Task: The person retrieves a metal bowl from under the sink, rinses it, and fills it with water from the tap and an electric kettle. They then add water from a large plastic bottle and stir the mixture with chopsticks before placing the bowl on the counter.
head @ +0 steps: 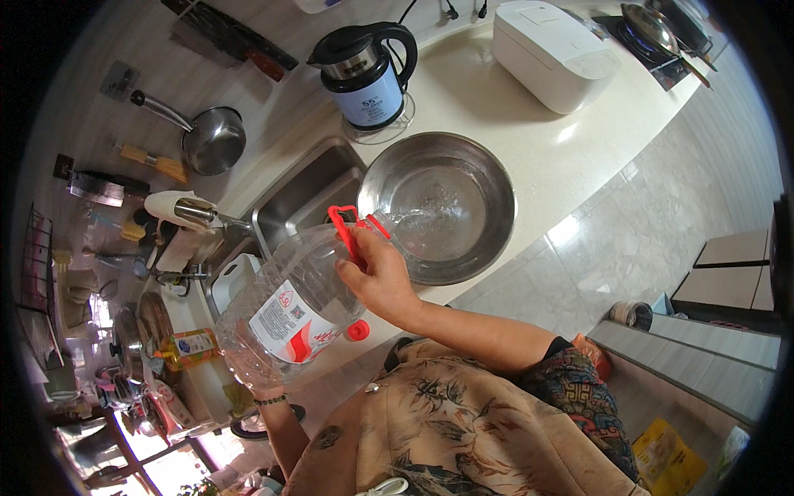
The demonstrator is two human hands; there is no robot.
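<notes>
My right hand (386,279) grips the red carry handle (345,230) at the neck of a large clear plastic water bottle (291,322). Under the bottle's base is my left hand (265,393), mostly hidden behind the plastic, with a beaded bracelet at its wrist. The bottle is tilted, its mouth over the rim of a stainless steel basin (501,208). A stream of water (406,214) runs from the mouth into the basin, where shallow water ripples. A red screw cap (357,330) lies by the counter's front edge, beside the bottle.
Left of the basin is a steel sink (304,186) with a faucet (239,223). Behind the basin, an electric kettle (369,80) stands on a wire trivet. A white rice cooker (552,56) is farther right, near a lit gas stove (645,46). A dish soap bottle (191,348) stands left.
</notes>
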